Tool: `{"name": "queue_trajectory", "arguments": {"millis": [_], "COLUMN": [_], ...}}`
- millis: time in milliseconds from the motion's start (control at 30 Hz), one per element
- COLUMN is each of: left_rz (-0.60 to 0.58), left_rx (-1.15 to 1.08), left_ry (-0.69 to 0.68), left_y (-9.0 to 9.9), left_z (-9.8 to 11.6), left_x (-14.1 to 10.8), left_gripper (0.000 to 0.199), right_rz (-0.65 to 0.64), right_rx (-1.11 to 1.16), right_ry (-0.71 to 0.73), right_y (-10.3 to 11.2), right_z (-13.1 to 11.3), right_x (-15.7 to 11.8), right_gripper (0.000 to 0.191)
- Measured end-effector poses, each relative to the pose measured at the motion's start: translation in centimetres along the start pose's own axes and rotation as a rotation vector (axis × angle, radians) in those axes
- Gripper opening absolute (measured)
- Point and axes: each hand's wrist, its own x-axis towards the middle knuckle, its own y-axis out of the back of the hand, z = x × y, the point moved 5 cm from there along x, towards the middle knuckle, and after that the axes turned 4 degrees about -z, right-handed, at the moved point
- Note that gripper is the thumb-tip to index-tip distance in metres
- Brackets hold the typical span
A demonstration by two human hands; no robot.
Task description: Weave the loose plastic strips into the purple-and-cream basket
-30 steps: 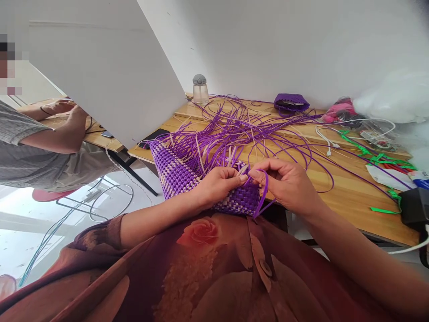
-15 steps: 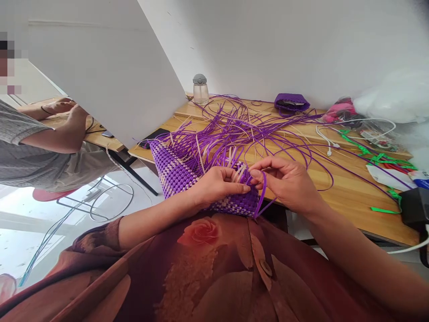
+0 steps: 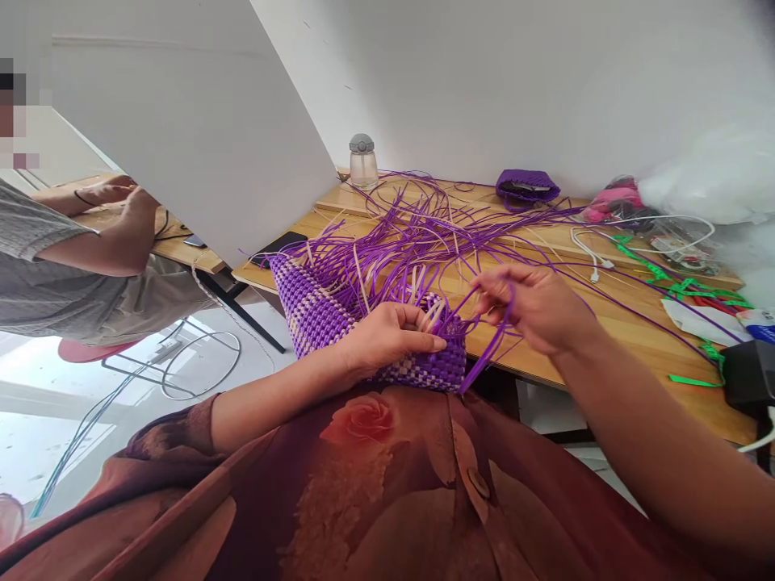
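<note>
A purple and cream woven basket (image 3: 312, 303) lies between my body and the table edge, with many loose strands (image 3: 417, 234) spreading from its rim over the table. My left hand (image 3: 396, 335) is closed on the basket's rim near its right end, thumb on the outside. Off to the right and slightly higher, my right hand (image 3: 524, 307) pinches a purple plastic strand (image 3: 463, 303) that runs back to the rim. Other purple strands loop beside its fingers and down to the basket's lower right corner.
At the back of the wooden table (image 3: 642, 347) stand a clear bottle (image 3: 363, 165) and a small purple woven pouch (image 3: 528, 186). White cables (image 3: 593, 262), green ties (image 3: 684, 286) and a black box (image 3: 751, 375) lie right. A person in a grey shirt (image 3: 42, 274) sits left, beyond a white partition.
My right hand has moved right and slightly up, away from the rim, drawing the purple strand out. The left hand has stayed on the basket's rim.
</note>
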Motion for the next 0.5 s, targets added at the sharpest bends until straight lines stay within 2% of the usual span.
{"name": "queue_trajectory", "arguments": {"millis": [67, 167, 233, 300, 333, 367, 400, 433, 500], "left_rz": [-0.004, 0.027, 0.048, 0.043, 0.039, 0.036, 0.035, 0.037, 0.031], "left_rx": [-0.017, -0.027, -0.023, -0.019, -0.015, -0.01, -0.005, -0.002, -0.004], "left_ry": [-0.002, 0.0, 0.003, 0.004, 0.002, -0.001, -0.003, -0.005, -0.007], "left_y": [0.0, 0.3, 0.4, 0.4, 0.3, 0.3, 0.3, 0.2, 0.1], "left_z": [0.0, -0.1, -0.2, -0.3, -0.3, -0.2, -0.2, -0.1, -0.1], "left_x": [0.0, 0.2, 0.2, 0.3, 0.2, 0.2, 0.2, 0.1, 0.1], "left_gripper": [0.029, 0.031, 0.032, 0.032, 0.032, 0.031, 0.031, 0.031, 0.033], "right_rz": [0.212, 0.399, 0.537, 0.634, 0.653, 0.598, 0.505, 0.368, -0.027], "right_rx": [-0.155, -0.343, -0.507, -0.751, -0.895, -1.096, -1.205, -1.186, -1.031], "right_ry": [-0.077, -0.11, -0.146, -0.187, -0.186, -0.113, -0.005, 0.141, 0.504], "right_y": [4.1, 10.1, 13.4, 14.9, 14.7, 13.5, 11.5, 9.0, 2.9], "right_z": [-0.4, -1.7, -2.7, -3.8, -4.3, -4.8, -5.0, -4.8, -4.0], "right_x": [1.4, 2.1, 1.0, -0.8, -1.7, -2.4, -3.1, -3.6, -4.8], "right_gripper": [0.028, 0.023, 0.018, 0.025, 0.027, 0.023, 0.015, 0.009, 0.014]}}
